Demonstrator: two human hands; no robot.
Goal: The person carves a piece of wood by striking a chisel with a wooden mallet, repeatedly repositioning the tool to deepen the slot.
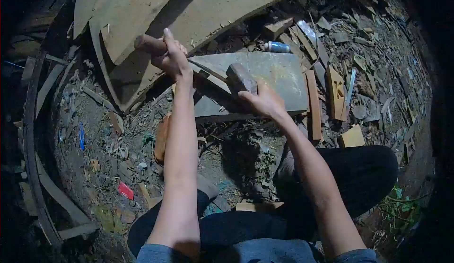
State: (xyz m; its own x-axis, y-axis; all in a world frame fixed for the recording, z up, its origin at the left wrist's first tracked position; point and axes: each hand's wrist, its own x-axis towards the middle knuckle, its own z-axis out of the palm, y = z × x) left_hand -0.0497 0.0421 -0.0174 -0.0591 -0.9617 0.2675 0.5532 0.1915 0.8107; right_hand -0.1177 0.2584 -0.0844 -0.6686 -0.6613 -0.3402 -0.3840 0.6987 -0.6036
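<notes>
My left hand (172, 60) is closed round a thick round wooden handle (150, 44), thumb stretched along it. From the far side of that fist a narrow dark blade-like shaft (204, 67) runs right, towards a dark rectangular block (242, 78). My right hand (266, 101) grips this block, thumb on its near side and the other fingers mostly hidden. The block overlaps the shaft's end in this view; I cannot tell whether they are joined. Beneath both hands lies a flat grey slab (281, 76), with a pale wood piece (215, 80) on it between them.
Large curved wooden boards (227, 3) lie beyond the slab. A blue-and-silver can (277, 47) sits at its back edge. Wood offcuts, including a notched yellowish block (337, 92) and a reddish strip (313, 104), lie right. A brown wooden piece (162, 137) is beside my left forearm.
</notes>
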